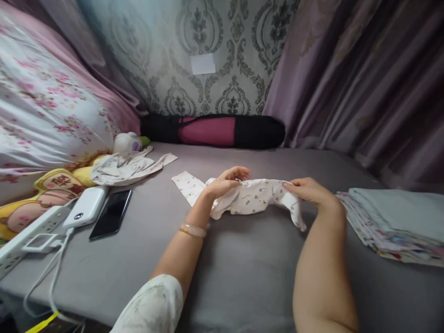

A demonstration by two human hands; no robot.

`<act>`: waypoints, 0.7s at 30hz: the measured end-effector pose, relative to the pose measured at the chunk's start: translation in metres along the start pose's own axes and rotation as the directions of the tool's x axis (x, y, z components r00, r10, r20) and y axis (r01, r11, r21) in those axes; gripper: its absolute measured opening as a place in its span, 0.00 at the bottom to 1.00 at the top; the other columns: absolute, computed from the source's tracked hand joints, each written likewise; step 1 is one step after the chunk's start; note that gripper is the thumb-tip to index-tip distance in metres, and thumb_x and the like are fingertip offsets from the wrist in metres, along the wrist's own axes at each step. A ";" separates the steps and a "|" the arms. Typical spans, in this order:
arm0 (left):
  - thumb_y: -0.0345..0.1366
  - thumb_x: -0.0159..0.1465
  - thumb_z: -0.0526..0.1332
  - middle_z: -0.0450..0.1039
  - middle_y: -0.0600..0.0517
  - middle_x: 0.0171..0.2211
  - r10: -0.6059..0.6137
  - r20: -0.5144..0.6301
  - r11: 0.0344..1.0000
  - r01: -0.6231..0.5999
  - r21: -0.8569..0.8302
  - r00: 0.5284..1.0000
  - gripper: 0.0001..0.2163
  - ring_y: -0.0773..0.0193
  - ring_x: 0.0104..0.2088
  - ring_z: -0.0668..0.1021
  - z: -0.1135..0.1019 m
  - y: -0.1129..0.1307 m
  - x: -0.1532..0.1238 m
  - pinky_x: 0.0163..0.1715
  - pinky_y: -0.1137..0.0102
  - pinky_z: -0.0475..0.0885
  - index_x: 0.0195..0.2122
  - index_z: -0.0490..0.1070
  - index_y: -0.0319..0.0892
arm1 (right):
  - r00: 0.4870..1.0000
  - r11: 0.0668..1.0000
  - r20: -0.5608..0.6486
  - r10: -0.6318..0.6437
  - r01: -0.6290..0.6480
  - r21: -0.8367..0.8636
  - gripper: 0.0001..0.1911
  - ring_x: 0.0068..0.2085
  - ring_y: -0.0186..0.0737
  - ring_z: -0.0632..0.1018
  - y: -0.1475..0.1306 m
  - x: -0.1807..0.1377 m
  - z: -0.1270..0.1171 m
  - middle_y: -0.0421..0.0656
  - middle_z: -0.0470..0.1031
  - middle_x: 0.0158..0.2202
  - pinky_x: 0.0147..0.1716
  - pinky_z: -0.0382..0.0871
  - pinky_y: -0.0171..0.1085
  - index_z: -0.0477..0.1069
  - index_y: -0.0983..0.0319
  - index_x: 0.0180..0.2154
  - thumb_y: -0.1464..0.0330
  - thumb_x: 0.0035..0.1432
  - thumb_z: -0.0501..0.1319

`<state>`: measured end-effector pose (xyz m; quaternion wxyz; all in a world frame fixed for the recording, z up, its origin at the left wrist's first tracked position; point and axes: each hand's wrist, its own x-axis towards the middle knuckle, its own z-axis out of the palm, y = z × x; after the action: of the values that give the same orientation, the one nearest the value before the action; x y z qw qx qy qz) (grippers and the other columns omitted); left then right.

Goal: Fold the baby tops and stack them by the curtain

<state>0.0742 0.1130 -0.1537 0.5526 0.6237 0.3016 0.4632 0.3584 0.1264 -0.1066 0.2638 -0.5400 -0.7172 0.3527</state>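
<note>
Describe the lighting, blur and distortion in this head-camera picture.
Head view: soft, dim indoor light, no hard glare; a faint shadow lies under the small printed garment held by the left hand and right hand. Wide-angle warp bends the curtain and pillow at the edges. The near forearms look soft; the phone shows a dull reflection.

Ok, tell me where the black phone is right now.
In the head view the black phone lies face up on the grey bed sheet, on the person's left, right beside the white power bank and apart from both hands.
</note>
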 end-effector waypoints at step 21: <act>0.43 0.51 0.70 0.72 0.55 0.26 -0.138 -0.258 0.988 0.150 0.029 0.956 0.13 0.71 0.26 0.72 0.016 0.025 -0.006 0.27 0.74 0.67 0.31 0.72 0.40 | 0.940 0.944 0.170 -0.296 0.261 0.200 0.15 0.42 0.40 0.78 -0.054 0.021 0.067 0.43 0.80 0.41 0.42 0.71 0.36 0.78 0.61 0.42 0.60 0.55 0.64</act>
<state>0.0831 0.0959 -0.1304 0.5263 0.5484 0.4258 0.4910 0.2696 0.1223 -0.1049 0.2847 -0.3696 -0.7757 0.4250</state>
